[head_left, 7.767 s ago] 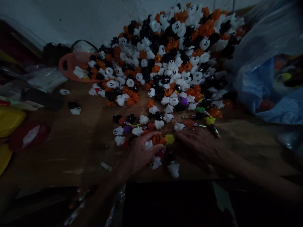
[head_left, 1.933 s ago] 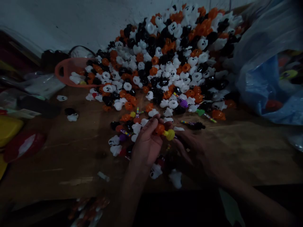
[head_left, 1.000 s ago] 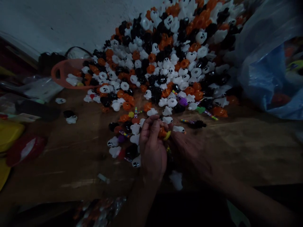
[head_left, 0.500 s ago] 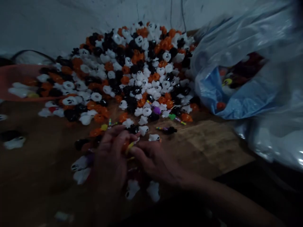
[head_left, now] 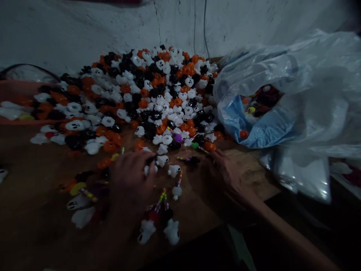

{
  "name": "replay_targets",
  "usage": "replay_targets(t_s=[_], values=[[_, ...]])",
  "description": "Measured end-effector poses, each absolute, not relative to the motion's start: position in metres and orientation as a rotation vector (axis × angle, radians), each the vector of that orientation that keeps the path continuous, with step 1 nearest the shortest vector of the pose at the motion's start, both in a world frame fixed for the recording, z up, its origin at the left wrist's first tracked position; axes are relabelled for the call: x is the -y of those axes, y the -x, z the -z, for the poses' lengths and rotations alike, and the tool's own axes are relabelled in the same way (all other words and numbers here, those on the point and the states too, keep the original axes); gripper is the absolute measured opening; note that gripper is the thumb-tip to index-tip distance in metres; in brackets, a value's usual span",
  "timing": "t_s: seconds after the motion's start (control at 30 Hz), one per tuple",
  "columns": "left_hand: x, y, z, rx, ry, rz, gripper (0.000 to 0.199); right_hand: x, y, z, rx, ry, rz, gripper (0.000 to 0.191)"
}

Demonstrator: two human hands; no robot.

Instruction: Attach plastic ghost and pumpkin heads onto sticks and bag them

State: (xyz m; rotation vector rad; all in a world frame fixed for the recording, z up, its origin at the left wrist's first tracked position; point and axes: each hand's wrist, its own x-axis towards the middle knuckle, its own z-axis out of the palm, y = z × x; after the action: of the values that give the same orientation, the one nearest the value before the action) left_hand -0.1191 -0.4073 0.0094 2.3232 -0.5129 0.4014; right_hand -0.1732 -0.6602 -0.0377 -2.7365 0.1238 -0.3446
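My left hand (head_left: 132, 180) is blurred over the middle of the wooden table, its fingertips at a small black piece (head_left: 151, 159) beside white ghost pieces. Over on the right, my right hand (head_left: 225, 169) reaches with its fingers to an orange piece (head_left: 209, 146) at the front edge of the heap. Between the hands lie a white ghost (head_left: 174, 171), a dark piece with a beaded stick (head_left: 193, 160) and a pale one with beads (head_left: 177, 192). Nearer me are two ghosts (head_left: 146, 230) joined to beaded sticks.
A large heap (head_left: 158, 98) of white, orange and black pieces rests against the wall. An orange tray (head_left: 14, 90) is at the left. Clear plastic bags (head_left: 318, 94), one with a blue lining (head_left: 262, 131), stand at the right. More ghosts (head_left: 83, 216) lie front left.
My hands were together around an orange and yellow piece; now they are apart. My right hand has moved right to the heap's edge. The view has shifted, showing beaded pieces between the hands.
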Motion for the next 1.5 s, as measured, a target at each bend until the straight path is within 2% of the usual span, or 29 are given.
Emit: replay_targets(t_s=[0.13, 0.27, 0.33, 0.47, 0.7, 0.83, 0.93, 1.07, 1.17, 1.23, 1.37, 1.5], values=[[0.446, 0.101, -0.015, 0.752, -2.526, -0.452, 0.020, 0.641, 0.162, 0.038, 0.110, 2.784, 0.261, 0.031], [0.458, 0.066, -0.015, 0.731, -2.636, -0.315, 0.021, 0.639, 0.157, 0.044, 0.248, 2.701, 0.257, 0.020], [0.457, 0.050, -0.017, 0.622, -2.692, -0.260, 0.020, 0.647, 0.158, 0.046, 0.163, 2.579, 0.365, 0.020], [0.469, 0.041, -0.021, 0.616, -2.723, -0.216, 0.013, 0.666, 0.165, 0.040, -0.120, 2.317, 0.534, 0.030], [0.497, 0.055, -0.007, 0.815, -2.961, -0.289, 0.025, 0.700, 0.188, 0.017, -0.355, 2.048, 0.330, 0.028], [0.493, 0.056, 0.008, 0.910, -2.996, -0.197, 0.017, 0.703, 0.198, 0.015, -0.274, 1.879, 0.236, 0.029], [0.490, 0.057, 0.011, 0.864, -2.841, -0.118, 0.012, 0.690, 0.194, 0.021, -0.256, 1.712, 0.125, 0.033], [0.479, 0.055, 0.005, 0.654, -2.614, -0.037, 0.015, 0.668, 0.177, 0.031, -0.212, 1.868, 0.134, 0.039], [0.466, 0.054, -0.004, 0.196, -2.015, 0.152, 0.027, 0.649, 0.163, 0.036, -0.083, 1.978, 0.184, 0.045], [0.459, 0.058, -0.009, 0.022, -1.663, 0.310, 0.028, 0.635, 0.157, 0.037, 0.048, 2.009, 0.270, 0.046], [0.452, 0.072, -0.013, -0.084, -1.480, 0.460, 0.025, 0.611, 0.150, 0.032, 0.270, 2.050, 0.488, 0.036], [0.454, 0.087, -0.011, -0.215, -1.256, 0.467, 0.018, 0.601, 0.156, 0.015, 0.433, 2.165, 0.488, 0.027]])
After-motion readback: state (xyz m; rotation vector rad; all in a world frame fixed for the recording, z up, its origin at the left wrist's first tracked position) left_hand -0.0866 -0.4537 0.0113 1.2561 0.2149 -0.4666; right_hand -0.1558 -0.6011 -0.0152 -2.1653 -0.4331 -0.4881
